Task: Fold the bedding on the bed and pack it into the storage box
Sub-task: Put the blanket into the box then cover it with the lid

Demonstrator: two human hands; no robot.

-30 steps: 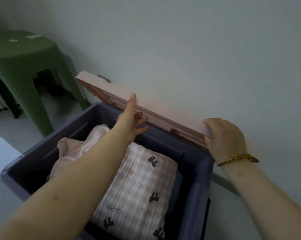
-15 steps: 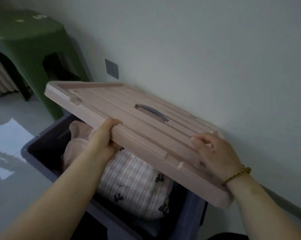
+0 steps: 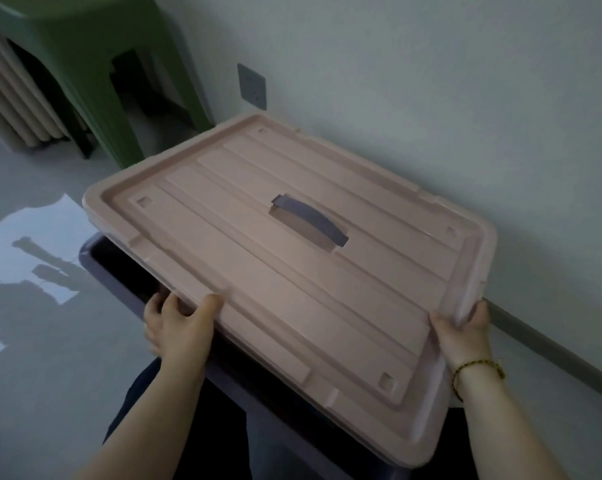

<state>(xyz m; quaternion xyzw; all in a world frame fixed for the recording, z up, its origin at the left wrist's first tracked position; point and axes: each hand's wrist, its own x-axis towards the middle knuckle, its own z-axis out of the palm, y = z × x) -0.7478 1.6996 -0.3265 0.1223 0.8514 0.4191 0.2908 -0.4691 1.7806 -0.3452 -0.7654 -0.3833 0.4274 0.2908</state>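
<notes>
While both arms reach in from the bottom, the left hand [image 3: 178, 325] is clamped on the near long edge of the pink lid [image 3: 292, 265], thumb on top, fingers curled under. Right hand [image 3: 462, 332], the one with a braided bracelet [image 3: 478, 370], grips the near right corner the same way. Lid sits pretty much flat over the dark purple storage box [image 3: 119, 261], covering nearly all of it, only the box's left rim peeks out, so can't see any bedding inside. Grey handle [image 3: 310, 220] sits in the lid's middle. Further back there's a green stool [image 3: 84, 64] on the floor and a grey wall plate [image 3: 251, 86].
</notes>
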